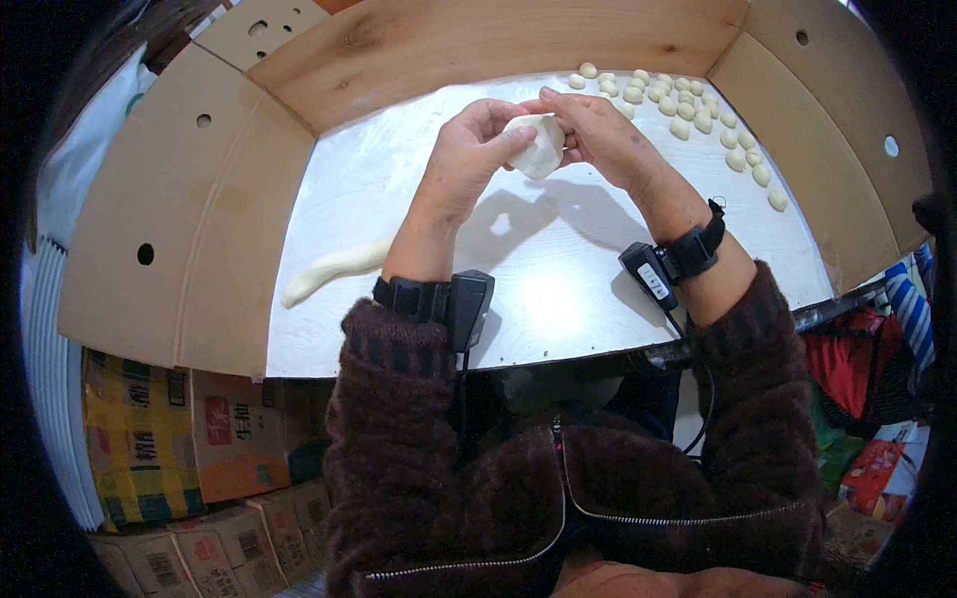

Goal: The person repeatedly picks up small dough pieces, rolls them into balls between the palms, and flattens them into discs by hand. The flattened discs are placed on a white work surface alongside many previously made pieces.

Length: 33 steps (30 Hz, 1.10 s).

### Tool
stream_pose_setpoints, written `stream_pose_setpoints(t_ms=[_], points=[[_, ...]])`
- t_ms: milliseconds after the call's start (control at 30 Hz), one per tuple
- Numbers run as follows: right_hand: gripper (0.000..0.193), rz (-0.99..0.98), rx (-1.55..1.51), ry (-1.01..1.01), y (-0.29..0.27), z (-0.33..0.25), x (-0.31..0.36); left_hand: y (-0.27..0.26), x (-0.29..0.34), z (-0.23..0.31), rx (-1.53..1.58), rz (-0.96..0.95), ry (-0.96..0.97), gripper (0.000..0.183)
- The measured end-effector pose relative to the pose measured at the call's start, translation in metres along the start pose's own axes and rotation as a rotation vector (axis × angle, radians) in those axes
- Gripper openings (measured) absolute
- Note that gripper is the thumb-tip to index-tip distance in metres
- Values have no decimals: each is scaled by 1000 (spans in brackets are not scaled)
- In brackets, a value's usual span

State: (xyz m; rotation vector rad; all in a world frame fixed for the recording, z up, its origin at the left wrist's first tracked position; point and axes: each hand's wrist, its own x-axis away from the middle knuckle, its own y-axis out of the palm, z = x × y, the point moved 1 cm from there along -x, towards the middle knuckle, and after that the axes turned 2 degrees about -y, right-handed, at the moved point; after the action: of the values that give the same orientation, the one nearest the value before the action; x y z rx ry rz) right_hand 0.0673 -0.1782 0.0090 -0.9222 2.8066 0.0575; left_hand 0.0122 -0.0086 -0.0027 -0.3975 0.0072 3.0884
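Note:
A flattened round of white dough (pixel 541 151) is held up over the white board between my two hands. My left hand (pixel 477 142) grips its left side, with the thumb lying across its face. On the other side, my right hand (pixel 601 138) has its fingers curled around the edge and back of the dough; some of those fingertips are hidden. A smooth dough rope (pixel 334 270) rests on the board to the left, its right end hidden behind my left forearm. Many small dough balls (pixel 702 122) lie scattered at the far right of the board.
Flour dusts the white board (pixel 399 149). A wooden panel (pixel 498 45) stands along its far edge, and cardboard walls (pixel 189 229) rise at both sides. Each wrist wears a black strapped device (pixel 650 274) with a cable. Printed cartons (pixel 234 429) stand below at left.

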Motion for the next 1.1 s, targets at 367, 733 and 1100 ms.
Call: stream_pose_setpoints(t_ms=[367,733,1100], points=[[38,8,100,-110,-2,6,-2,2,1,-2,144,88,-123,30],[41,8,153,-124,-2,-1,-1,0,-1,-3,69,1,-47,25],[39,44,241,-186,-2,-2,0,-1,-1,-3,82,23,-91,24]])
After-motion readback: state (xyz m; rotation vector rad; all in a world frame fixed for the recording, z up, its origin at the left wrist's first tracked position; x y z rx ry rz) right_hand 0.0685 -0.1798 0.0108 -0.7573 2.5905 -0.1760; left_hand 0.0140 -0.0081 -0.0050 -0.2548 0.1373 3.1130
